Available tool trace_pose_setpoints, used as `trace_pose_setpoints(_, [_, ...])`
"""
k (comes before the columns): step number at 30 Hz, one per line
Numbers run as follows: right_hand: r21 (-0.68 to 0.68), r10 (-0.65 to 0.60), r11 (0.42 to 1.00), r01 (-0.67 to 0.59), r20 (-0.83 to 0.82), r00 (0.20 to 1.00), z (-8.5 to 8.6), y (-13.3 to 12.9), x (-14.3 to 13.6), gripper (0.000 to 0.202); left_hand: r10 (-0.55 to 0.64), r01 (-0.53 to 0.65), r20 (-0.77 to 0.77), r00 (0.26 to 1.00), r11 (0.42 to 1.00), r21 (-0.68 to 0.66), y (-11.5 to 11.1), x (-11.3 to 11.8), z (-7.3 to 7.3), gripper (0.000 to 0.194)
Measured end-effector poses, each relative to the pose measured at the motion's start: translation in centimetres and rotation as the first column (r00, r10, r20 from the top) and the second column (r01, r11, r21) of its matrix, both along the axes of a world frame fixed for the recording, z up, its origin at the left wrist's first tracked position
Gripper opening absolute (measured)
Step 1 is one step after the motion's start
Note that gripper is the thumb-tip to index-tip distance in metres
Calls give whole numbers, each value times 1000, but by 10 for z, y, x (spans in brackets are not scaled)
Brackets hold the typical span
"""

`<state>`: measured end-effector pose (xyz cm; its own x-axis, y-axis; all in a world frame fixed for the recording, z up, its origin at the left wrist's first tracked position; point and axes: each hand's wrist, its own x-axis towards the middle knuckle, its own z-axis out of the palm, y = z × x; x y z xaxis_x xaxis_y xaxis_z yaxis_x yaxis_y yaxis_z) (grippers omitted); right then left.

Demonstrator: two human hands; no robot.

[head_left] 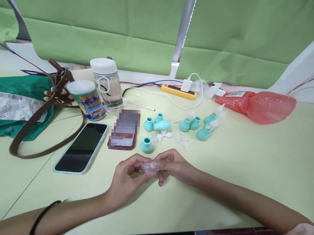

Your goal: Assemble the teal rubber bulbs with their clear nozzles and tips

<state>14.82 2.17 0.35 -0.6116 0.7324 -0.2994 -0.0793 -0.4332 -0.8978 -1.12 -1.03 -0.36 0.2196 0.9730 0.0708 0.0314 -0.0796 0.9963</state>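
My left hand is closed around a small clear plastic piece, gripping it between thumb and fingers. From the other side, my right hand pinches the end of the same piece; a whitish bit shows at its fingertips, too small to name. Just beyond the hands a teal bulb stands with its open neck up. Farther back are more teal bulbs, one lying on its side. Some bulbs at the right have clear tips fitted. Loose clear tubes and small white pieces lie among them.
Left of the hands lie a phone and a second, red-cased phone. Behind them stand a noodle cup and a water bottle. A brown-strapped bag, a yellow power strip with cables and a red plastic bag line the back.
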Motion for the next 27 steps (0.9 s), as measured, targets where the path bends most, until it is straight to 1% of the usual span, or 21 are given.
trace_pose_setpoints(2, [35, -18, 999, 18, -1, 1000, -2, -3, -1, 31, -10, 10, -2, 1000, 1000, 8, -1, 0, -1, 14])
trace_pose_setpoints(4, [87, -42, 995, 40, 25, 999, -3, -7, -2, 32, -2, 4, -23, 1000, 998, 62, -2, 0, -3, 14])
trace_pose_setpoints(6, [193, -93, 978, 77, 75, 993, -2, -11, -2, 31, 1, 6, -57, 998, 991, 135, -3, -1, -5, 14])
trace_pose_setpoints(7, [271, -123, 958, 93, 97, 988, -2, -12, -1, 30, 6, 7, -76, 997, 986, 168, -3, -1, -6, 15])
trace_pose_setpoints(8, [362, -157, 926, 107, 110, 982, -2, -11, 0, 29, 14, 6, -100, 995, 981, 196, -4, -1, -6, 15])
trace_pose_setpoints(9, [466, -194, 877, 120, 115, 974, -1, -9, 2, 29, 26, 2, -128, 991, 977, 215, -4, -1, -6, 15])
trace_pose_setpoints(10, [581, -236, 804, 127, 116, 965, -1, -6, 5, 29, 45, -9, -153, 987, 973, 229, -4, -1, -6, 15])
trace_pose_setpoints(11, [703, -286, 701, 124, 117, 951, -1, -2, 8, 31, 63, -20, -176, 982, 971, 237, -4, -1, -6, 14])
trace_pose_setpoints(12, [822, -352, 560, 105, 121, 928, -1, 4, 11, 32, 78, -29, -195, 978, 970, 241, -4, -2, -6, 14])
trace_pose_setpoints(13, [922, -433, 383, 53, 128, 892, -2, 10, 14, 35, 87, -35, -209, 974, 970, 241, -4, -2, -5, 13])
trace_pose_setpoints(14, [979, -517, 197, -40, 139, 845, -2, 16, 16, 37, 93, -39, -218, 971, 970, 240, -3, -2, -5, 13])
trace_pose_setpoints(15, [986, -591, 49, -160, 158, 791, -3, 21, 17, 37, 95, -40, -223, 970, 970, 239, -3, -2, -5, 13])
trace_pose_setpoints(16, [959, -650, -39, -282, 190, 736, -5, 25, 18, 37, 94, -38, -227, 969, 970, 241, -2, -1, -5, 15])
trace_pose_setpoints(17, [918, -690, -68, -390, 239, 683, -6, 28, 18, 39, 92, -34, -228, 969, 968, 247, -1, -1, -6, 16])
trace_pose_setpoints(18, [879, -715, -54, -473, 297, 633, -7, 30, 17, 44, 89, -29, -225, 970, 966, 257, -1, -1, -6, 18])
trace_pose_setpoints(19, [846, -725, -16, -533, 358, 589, -8, 30, 16, 51, 88, -26, -219, 972, 962, 272, 0, -1, -6, 19])
trace_pose_setpoints(21, [800, -721, 72, -595, 454, 523, -9, 28, 13, 64, 80, -15, -200, 977, 952, 306, 2, 0, -7, 20])
trace_pose_setpoints(22, [785, -715, 110, -609, 489, 500, -9, 27, 11, 66, 74, -10, -187, 980, 947, 321, 3, 0, -7, 20])
trace_pose_setpoints(24, [768, -699, 176, -615, 538, 471, -9, 24, 8, 61, 58, -1, -157, 986, 941, 337, 4, 0, -6, 18])
trace_pose_setpoints(27, [768, -681, 237, -594, 568, 463, -9, 21, 5, 50, 11, 27, -118, 993, 947, 320, 2, 0, -4, 17])
